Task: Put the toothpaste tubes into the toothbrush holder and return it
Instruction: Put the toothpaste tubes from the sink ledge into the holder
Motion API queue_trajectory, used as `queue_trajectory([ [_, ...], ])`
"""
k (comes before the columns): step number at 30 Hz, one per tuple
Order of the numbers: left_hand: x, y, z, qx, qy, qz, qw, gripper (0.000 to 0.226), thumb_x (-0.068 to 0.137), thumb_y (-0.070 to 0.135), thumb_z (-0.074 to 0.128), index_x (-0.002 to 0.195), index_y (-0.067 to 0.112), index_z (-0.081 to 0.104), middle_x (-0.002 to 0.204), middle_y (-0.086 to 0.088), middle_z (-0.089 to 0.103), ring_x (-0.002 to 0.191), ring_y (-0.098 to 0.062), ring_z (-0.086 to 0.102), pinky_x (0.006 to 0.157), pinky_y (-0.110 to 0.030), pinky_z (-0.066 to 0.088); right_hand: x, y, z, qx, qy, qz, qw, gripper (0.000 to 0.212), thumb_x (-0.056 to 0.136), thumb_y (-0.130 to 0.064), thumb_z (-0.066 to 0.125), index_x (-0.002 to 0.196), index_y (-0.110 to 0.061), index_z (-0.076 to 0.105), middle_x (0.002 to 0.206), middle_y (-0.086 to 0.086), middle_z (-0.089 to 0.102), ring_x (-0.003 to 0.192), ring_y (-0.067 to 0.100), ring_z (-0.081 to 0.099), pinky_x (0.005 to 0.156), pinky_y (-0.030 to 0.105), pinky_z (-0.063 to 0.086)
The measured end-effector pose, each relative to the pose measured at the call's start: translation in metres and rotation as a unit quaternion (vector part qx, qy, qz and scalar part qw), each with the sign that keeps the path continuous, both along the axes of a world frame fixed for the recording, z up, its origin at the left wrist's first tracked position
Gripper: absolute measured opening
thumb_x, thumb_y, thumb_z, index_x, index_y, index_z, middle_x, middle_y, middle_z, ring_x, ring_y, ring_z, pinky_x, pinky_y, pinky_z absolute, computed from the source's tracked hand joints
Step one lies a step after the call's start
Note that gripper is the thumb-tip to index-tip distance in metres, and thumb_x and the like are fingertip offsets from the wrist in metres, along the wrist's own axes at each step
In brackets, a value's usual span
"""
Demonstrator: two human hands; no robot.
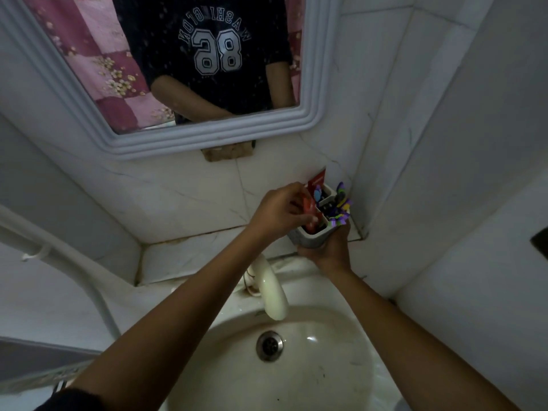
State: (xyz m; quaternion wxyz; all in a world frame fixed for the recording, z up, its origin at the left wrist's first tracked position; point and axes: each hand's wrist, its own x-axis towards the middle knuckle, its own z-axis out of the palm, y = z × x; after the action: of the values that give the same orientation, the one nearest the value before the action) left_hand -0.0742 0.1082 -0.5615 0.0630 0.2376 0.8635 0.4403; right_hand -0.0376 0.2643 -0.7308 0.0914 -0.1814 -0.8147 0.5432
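A grey toothbrush holder (308, 239) is held above the tiled ledge, close to the wall corner. My right hand (329, 250) grips it from below and in front. Purple and green toothbrushes (341, 206) stick out of its right side. Red toothpaste tubes (315, 185) stand in its left compartment, one rising above the rim. My left hand (275, 213) is closed on a red tube at the holder's left edge; its lower end is inside the holder.
A white sink (341, 378) with a metal drain (269, 346) lies below my arms. A cream tap spout (274, 295) curves over it. The tiled ledge (189, 256) runs behind. A framed mirror (184, 143) hangs above. White pipes (59, 256) run at the left.
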Motion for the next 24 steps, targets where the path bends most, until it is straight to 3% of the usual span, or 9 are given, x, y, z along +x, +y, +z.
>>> queue_trajectory([
  [3, 0.003, -0.012, 0.004, -0.007, 0.018, 0.054, 0.998, 0.046, 0.068, 0.031, 0.087, 0.107, 0.019, 0.066, 0.103, 0.003, 0.072, 0.08, -0.013, 0.072, 0.072, -0.032, 0.06, -0.002, -0.001, 0.004, -0.014, -0.013, 0.008, 1.0, 0.118, 0.051, -0.023, 0.105, 0.15, -0.006, 0.042, 0.134, 0.011, 0.065, 0.117, 0.025, 0.068, 0.099, 0.042, 0.059],
  [5, 0.005, -0.035, 0.006, -0.012, 0.045, 0.11, 0.993, 0.039, 0.074, 0.035, 0.082, 0.107, 0.022, 0.067, 0.1, 0.008, 0.07, 0.077, -0.01, 0.069, 0.067, -0.024, 0.056, -0.006, -0.001, -0.002, -0.022, 0.004, 0.006, 1.0, 0.124, 0.043, -0.032, 0.103, 0.149, -0.01, 0.043, 0.135, 0.006, 0.066, 0.12, 0.02, 0.068, 0.102, 0.044, 0.059],
  [7, 0.006, -0.073, -0.005, -0.054, 0.05, 0.159, 0.984, 0.028, 0.079, 0.033, 0.077, 0.104, 0.023, 0.068, 0.093, 0.008, 0.07, 0.075, -0.011, 0.067, 0.067, -0.025, 0.052, -0.008, 0.0, -0.007, -0.017, -0.005, 0.003, 1.0, 0.124, 0.045, -0.034, 0.103, 0.151, -0.013, 0.042, 0.136, 0.003, 0.065, 0.118, 0.015, 0.067, 0.102, 0.038, 0.059],
  [10, 0.015, -0.131, -0.041, -0.244, -0.027, 0.148, 0.958, 0.023, 0.08, 0.028, 0.076, 0.101, 0.019, 0.071, 0.097, 0.002, 0.072, 0.088, -0.019, 0.068, 0.075, -0.027, 0.051, -0.009, -0.002, -0.013, -0.023, 0.013, -0.003, 1.0, 0.123, 0.045, -0.04, 0.099, 0.153, -0.016, 0.044, 0.138, 0.0, 0.067, 0.125, 0.011, 0.066, 0.102, 0.027, 0.058],
  [12, 0.029, -0.154, -0.068, -0.362, -0.093, 0.109, 0.921, 0.025, 0.08, 0.028, 0.075, 0.102, 0.018, 0.071, 0.103, -0.001, 0.071, 0.096, -0.021, 0.067, 0.083, -0.032, 0.054, -0.012, 0.002, -0.025, -0.015, 0.013, 0.002, 1.0, 0.127, 0.043, -0.043, 0.1, 0.154, -0.018, 0.042, 0.141, -0.001, 0.065, 0.127, 0.01, 0.065, 0.103, 0.03, 0.059],
  [14, 0.043, -0.163, -0.091, -0.42, -0.11, 0.098, 0.896, 0.026, 0.081, 0.031, 0.072, 0.104, 0.019, 0.069, 0.105, -0.001, 0.071, 0.094, -0.018, 0.066, 0.081, -0.032, 0.057, -0.016, 0.005, -0.035, -0.004, 0.014, 0.002, 1.0, 0.129, 0.042, -0.045, 0.103, 0.153, -0.02, 0.042, 0.141, -0.002, 0.064, 0.127, 0.011, 0.066, 0.103, 0.036, 0.06],
  [19, 0.053, -0.162, -0.118, -0.43, -0.069, 0.138, 0.889, 0.028, 0.084, 0.047, 0.063, 0.1, 0.023, 0.065, 0.093, 0.001, 0.071, 0.079, -0.017, 0.066, 0.071, -0.033, 0.059, -0.021, 0.008, -0.042, -0.005, 0.012, -0.005, 1.0, 0.128, 0.041, -0.044, 0.103, 0.151, -0.024, 0.04, 0.14, -0.003, 0.064, 0.127, 0.014, 0.066, 0.103, 0.043, 0.06],
  [24, 0.044, -0.164, -0.097, -0.406, -0.029, 0.142, 0.902, 0.023, 0.081, 0.04, 0.07, 0.093, 0.022, 0.063, 0.084, 0.002, 0.068, 0.072, -0.015, 0.066, 0.065, -0.031, 0.057, -0.017, 0.004, -0.03, -0.006, 0.016, -0.005, 1.0, 0.125, 0.042, -0.043, 0.104, 0.15, -0.023, 0.042, 0.139, -0.004, 0.066, 0.127, 0.011, 0.066, 0.104, 0.042, 0.06],
])
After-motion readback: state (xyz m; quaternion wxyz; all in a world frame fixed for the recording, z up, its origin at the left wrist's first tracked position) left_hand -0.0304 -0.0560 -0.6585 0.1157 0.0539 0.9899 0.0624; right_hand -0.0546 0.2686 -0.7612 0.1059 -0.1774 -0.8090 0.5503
